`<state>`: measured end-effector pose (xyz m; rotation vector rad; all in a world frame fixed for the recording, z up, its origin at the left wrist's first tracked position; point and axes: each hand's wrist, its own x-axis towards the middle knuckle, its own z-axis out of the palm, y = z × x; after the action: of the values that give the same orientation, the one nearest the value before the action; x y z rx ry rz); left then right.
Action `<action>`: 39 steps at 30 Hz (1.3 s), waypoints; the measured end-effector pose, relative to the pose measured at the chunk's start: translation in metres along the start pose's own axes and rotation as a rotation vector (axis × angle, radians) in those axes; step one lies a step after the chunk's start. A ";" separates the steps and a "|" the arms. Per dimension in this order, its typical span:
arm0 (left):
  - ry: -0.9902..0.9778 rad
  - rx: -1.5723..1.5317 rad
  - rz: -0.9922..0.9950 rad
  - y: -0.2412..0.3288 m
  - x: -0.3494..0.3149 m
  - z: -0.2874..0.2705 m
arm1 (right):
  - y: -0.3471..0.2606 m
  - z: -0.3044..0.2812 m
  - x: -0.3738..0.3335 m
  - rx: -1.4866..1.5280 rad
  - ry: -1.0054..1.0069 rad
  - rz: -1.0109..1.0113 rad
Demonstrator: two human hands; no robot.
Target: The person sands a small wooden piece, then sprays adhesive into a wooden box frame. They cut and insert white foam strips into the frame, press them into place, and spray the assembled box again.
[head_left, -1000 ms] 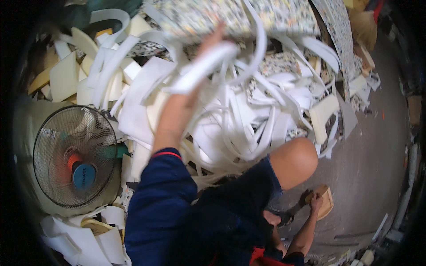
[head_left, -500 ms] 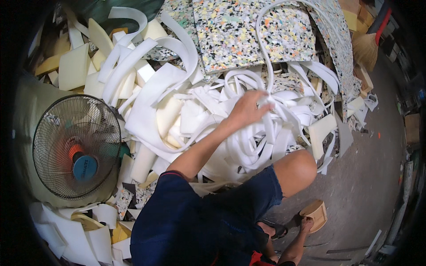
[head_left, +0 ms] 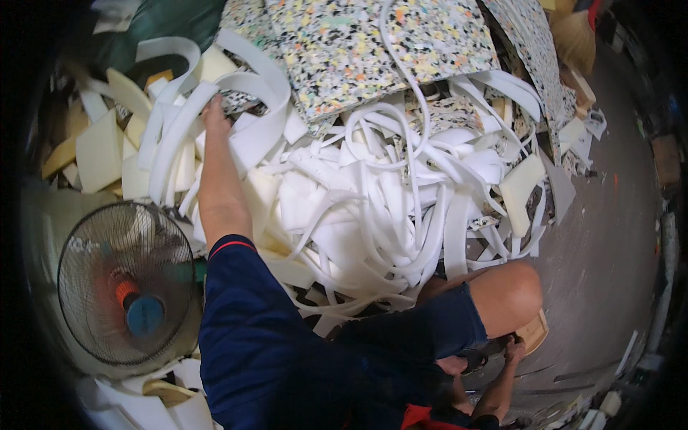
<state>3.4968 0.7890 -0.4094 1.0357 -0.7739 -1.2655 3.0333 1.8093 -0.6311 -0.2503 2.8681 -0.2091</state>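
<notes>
- Head view: the left hand [head_left: 216,120] reaches to the upper left of the foam heap, with its fingers at the upper end of a curved white foam strip [head_left: 175,137]. The fingers are small and partly hidden, so I cannot tell whether they grasp the strip or only touch it.
- This strip lies bent over other scraps, with its lower end toward the fan [head_left: 145,315].
- The right hand [head_left: 514,351] is low on the right, with bent fingers at the edge of a light wooden piece [head_left: 533,332]. If it holds this piece firmly, I cannot tell.
- About writing: the fan has a blue cap in the middle of its guard, and any marking there is too blurred for reading.
- The fan stands at the left, near the navy sleeve [head_left: 247,308], which has a red edge.
- A bent knee [head_left: 507,294] comes before the wooden piece and covers a part of it; a dark sandal [head_left: 474,360] is just beside the right hand.
- In the middle lies a tangle of white strips [head_left: 430,244], many of them looped over each other.
- Behind it, a speckled foam sheet [head_left: 344,57] covers the back of the heap, and a thin white strip [head_left: 393,51] hangs across it.
- Cream foam slabs [head_left: 99,152] lean at the far left.
- A straw broom [head_left: 575,44] is at the upper right, above the grey floor [head_left: 609,236].
</notes>
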 end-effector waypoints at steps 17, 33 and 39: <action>0.371 0.901 1.243 0.187 -0.079 0.116 | -0.033 -0.093 0.024 -0.004 0.098 0.139; -0.344 0.961 1.350 -0.011 -0.296 0.161 | -0.264 -0.224 0.089 0.647 0.174 -0.353; -0.396 0.867 1.448 -0.012 -0.336 0.160 | -0.553 -0.293 -0.011 0.825 -0.185 -0.927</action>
<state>3.2895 1.0899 -0.3347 0.5205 -1.9695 0.2097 3.0500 1.3071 -0.2572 -1.2764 2.0278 -1.3667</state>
